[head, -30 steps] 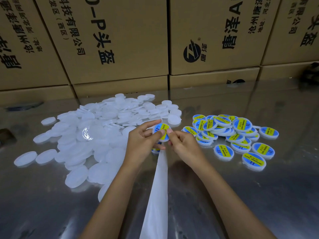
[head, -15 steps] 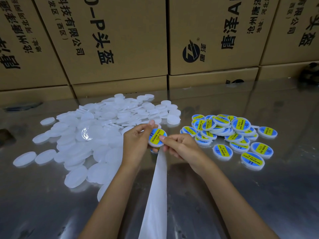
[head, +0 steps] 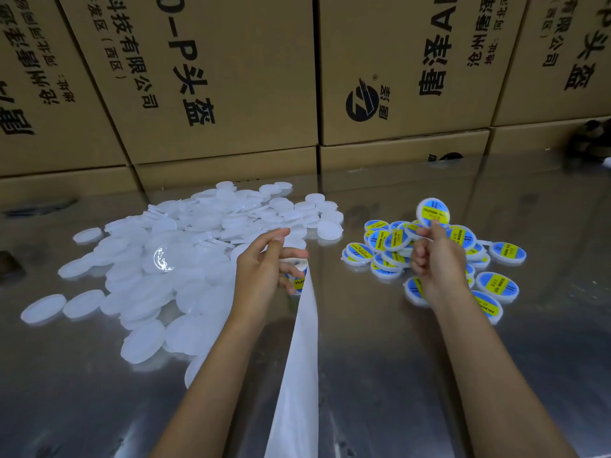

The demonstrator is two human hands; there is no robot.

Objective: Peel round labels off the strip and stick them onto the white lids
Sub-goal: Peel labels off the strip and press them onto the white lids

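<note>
My right hand (head: pixel 438 261) pinches a labelled white lid (head: pixel 433 212) by its lower edge, holding it up over the heap of labelled lids (head: pixel 390 242) on the right. My left hand (head: pixel 263 271) grips the roll of blue-and-yellow round labels (head: pixel 297 276) at the middle, index finger stretched out. From the roll the white backing strip (head: pixel 297 375) trails down toward me. A big pile of plain white lids (head: pixel 185 246) lies to the left.
The table (head: pixel 545 358) is shiny metal and reflects the surroundings. Cardboard boxes (head: pixel 205 77) with black print form a wall along its far edge. A dark object (head: pixel 591 137) sits at the far right by the boxes.
My right hand carried the freshly labelled lid from the middle to the right, above the labelled heap. My left hand stayed at the middle with the label roll.
</note>
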